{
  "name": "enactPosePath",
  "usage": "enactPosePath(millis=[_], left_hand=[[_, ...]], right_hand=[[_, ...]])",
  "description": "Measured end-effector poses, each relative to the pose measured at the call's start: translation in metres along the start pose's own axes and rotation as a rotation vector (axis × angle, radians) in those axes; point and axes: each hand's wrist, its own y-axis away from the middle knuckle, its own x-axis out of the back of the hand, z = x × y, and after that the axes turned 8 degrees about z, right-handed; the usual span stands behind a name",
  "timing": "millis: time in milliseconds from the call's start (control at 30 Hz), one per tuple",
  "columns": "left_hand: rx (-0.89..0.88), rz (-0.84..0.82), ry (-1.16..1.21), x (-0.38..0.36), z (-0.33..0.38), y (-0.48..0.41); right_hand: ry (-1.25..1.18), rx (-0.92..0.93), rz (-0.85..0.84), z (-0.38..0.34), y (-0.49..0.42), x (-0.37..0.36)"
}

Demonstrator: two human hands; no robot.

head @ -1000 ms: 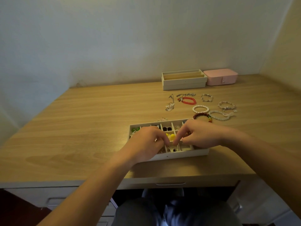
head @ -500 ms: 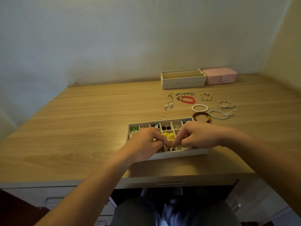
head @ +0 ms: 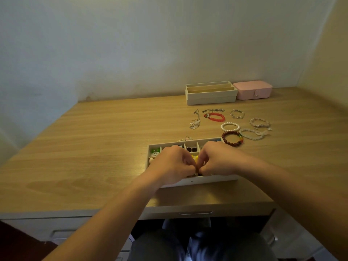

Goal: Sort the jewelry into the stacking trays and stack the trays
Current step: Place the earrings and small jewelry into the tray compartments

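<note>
A white compartment tray (head: pixel 190 181) lies near the desk's front edge, with small earrings and beads in its cells. My left hand (head: pixel 170 164) and my right hand (head: pixel 218 161) hover over its front cells. Their fingertips are pinched together and meet at the middle over a small item that I cannot make out. Beyond the tray lie loose bracelets: a dark red beaded one (head: pixel 232 138), a pearl one (head: pixel 230 127), a red one (head: pixel 216 117) and a clear one (head: pixel 252 134). Silver chains (head: pixel 195 123) lie to their left.
Two stacked white trays (head: pixel 211 96) stand at the back by the wall, with a pink jewelry box (head: pixel 253 89) to their right. Two more pale bracelets (head: pixel 259 123) lie at the right. A drawer handle (head: pixel 195 213) shows under the desk edge.
Both hands have closed in towards each other over the tray's front cells; their fingertips now touch at the middle. The tray and the loose jewelry have not moved.
</note>
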Motion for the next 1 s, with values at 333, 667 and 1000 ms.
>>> enactPosePath(millis=[333, 667, 1000], left_hand=[[0.088, 0.149, 0.217, 0.018, -0.015, 0.002], [0.009, 0.081, 0.132, 0.016, -0.009, 0.001], [-0.018, 0.068, 0.102, 0.018, -0.012, -0.004]], right_hand=[[0.321, 0.161, 0.019, -0.015, 0.008, 0.007], [0.674, 0.342, -0.139, -0.032, 0.004, 0.027], [0.677, 0.417, -0.056, -0.036, -0.005, 0.019]])
